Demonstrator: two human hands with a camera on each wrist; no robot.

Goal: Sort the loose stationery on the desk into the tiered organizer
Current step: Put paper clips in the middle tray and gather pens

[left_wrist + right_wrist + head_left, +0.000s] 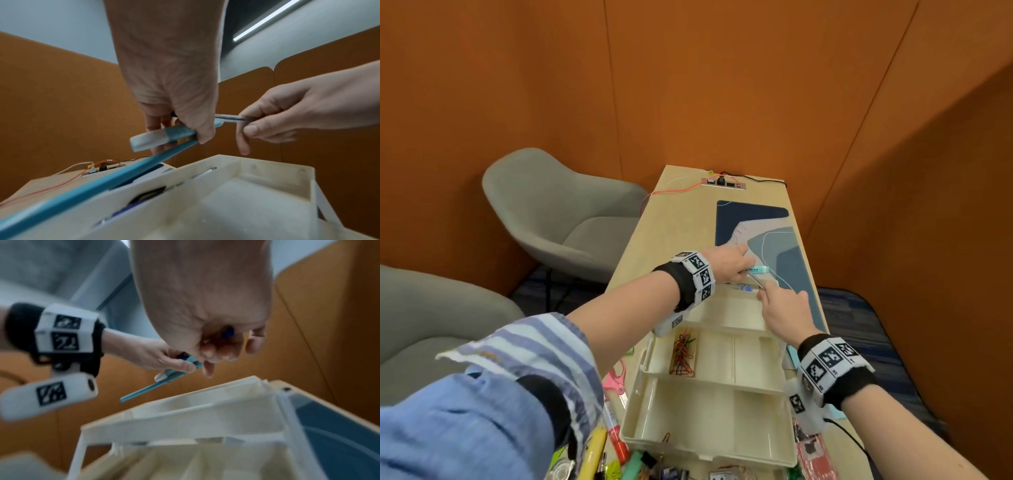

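So we're over the tiered organizer [709, 383] on the tabletop [671, 219]; left hand [729, 263] grips a teal highlighter [162, 138] w/ other pens, right hand [784, 308] pinches a clear pen [230, 117]. We'd pull it straight out, then drop it into the top tier

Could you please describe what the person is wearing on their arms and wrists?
Both hands are bare. Each wrist carries a black wristband ringed with white blocks printed with black square markers. A rounded white camera unit hangs beneath the left wrist. The left arm has a rolled blue sleeve with a striped cuff.
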